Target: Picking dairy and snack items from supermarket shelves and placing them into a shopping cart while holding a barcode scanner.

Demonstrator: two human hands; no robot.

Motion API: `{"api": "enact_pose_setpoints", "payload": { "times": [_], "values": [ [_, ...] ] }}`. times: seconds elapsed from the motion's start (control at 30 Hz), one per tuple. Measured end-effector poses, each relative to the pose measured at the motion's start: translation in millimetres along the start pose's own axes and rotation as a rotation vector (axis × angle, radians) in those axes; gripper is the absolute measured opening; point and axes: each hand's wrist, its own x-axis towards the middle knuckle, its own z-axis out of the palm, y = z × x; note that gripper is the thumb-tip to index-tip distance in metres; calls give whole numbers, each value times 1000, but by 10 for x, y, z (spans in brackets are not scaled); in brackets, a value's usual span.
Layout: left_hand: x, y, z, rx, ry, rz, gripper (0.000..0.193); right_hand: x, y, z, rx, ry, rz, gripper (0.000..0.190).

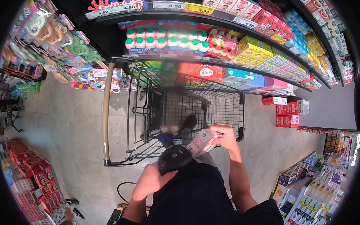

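My left hand [149,179] is closed around a black rounded handheld device [174,158], which looks like a barcode scanner, low in front of my body. In my right hand [227,134] is a pink and white wrapped carton pack [203,141], tilted, its near end close beside the device. Clear plastic film hangs below the pack. Just beyond both hands stands a black wire shopping cart [227,108] with a tan handle bar [107,115] at its left end. Part of the cart's lower side is hidden by the device and my hands.
Shelves [224,17] of drink bottles [150,40] and cartons run across the top. Packaged toys [76,46] hang at upper left. Red boxes [287,120] sit on the floor at right. Stacked red goods [47,182] and a person's legs [69,216] are at lower left. Display stands fill lower right.
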Motion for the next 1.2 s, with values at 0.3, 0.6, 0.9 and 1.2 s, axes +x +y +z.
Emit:
{"api": "enact_pose_setpoints", "payload": {
  "times": [0.3, 0.6, 0.9, 1.2],
  "values": [
    [181, -747, -568, 2, 879, -4, 23, 183, 688, 100, 225, 341, 499, 26],
    [214, -1511, -975, -331, 1104, 143, 30, 411, 2142, 586, -435, 221, 639, 31],
    [194, -1708, -948, -316, 1086, 188, 36, 484, 2665, 1501, -731, -79, 493, 35],
    [230, -1738, -943, -345, 1078, 195, 43, 673, 2909, 1923, -888, -334, 420, 45]
  ]
}}
